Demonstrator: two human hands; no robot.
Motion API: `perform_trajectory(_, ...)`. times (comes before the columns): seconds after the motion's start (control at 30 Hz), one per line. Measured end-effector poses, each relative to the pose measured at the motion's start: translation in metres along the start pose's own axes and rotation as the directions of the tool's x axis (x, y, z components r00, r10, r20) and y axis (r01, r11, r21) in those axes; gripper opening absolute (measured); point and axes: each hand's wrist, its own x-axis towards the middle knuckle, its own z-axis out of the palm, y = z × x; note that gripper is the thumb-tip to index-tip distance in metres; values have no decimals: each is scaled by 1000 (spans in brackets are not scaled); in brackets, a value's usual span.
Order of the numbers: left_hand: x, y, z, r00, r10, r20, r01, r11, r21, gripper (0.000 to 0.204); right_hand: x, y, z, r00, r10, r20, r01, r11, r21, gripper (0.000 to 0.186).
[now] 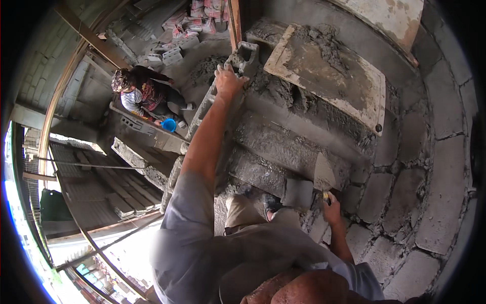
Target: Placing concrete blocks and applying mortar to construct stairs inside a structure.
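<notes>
My left arm reaches far forward, and my left hand lies on top of a low wall of grey blocks. Its fingers are apart, with the thumb out to the right, beside a hollow concrete block at the wall's far end. At the lower right, my right hand is closed around the handle of a pointed trowel. The trowel's blade points away from me over the mortar-smeared concrete steps. A square grey slab sits left of the trowel.
A mortar board with a heap of wet mortar rests above the steps. Block walling curves up on the right. Beyond the low wall, a person crouches by a blue bucket. A wooden post stands near my left hand.
</notes>
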Motion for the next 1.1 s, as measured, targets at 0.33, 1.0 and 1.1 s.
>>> perform_trajectory(0.33,92,-35,58,969,-29,244,6,995,96,124,-64,74,55,985,128,-119,-113,985,130,48)
perform_trajectory(1.0,109,-41,63,957,-12,291,10,1000,9,122,-43,-4,69,933,361,16,-346,881,324,42)
perform_trajectory(1.1,107,-43,67,967,-24,254,15,999,38,120,-47,24,74,939,345,4,-339,919,202,39)
